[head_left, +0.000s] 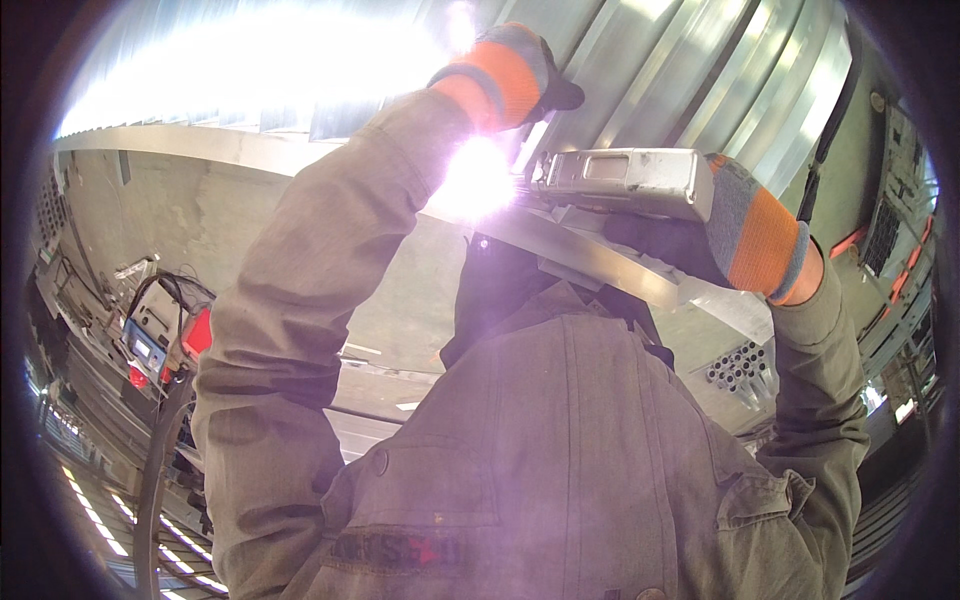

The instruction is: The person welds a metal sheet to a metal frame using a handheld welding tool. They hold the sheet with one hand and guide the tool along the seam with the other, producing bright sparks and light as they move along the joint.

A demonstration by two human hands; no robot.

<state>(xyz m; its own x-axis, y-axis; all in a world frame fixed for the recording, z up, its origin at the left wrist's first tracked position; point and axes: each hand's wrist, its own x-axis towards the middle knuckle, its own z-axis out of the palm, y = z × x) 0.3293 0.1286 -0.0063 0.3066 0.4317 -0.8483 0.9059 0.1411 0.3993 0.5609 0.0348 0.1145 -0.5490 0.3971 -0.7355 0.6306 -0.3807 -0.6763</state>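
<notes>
My right hand (745, 235), in an orange and grey knit glove with a dark palm, is wrapped round a silver, box-bodied handheld welding gun (625, 182). The gun's nozzle end faces left, where a blinding white-violet glare (475, 180) hides the contact spot. A flat metal bar (590, 255) runs from the glare toward the lower right, beneath the gun. Above the glare, my left hand (508, 78), gloved alike, lies against ribbed metal slats (650, 75). One dark digit points right; its other fingers are hidden, so I cannot tell whether it grips anything.
A long pale metal rail (215, 147) edges the slats at the left. A machine with red and blue parts (155, 330) stands at the far left. Stacked round tubes (738, 365) show behind my right arm. A dark cable (828, 130) hangs at the right.
</notes>
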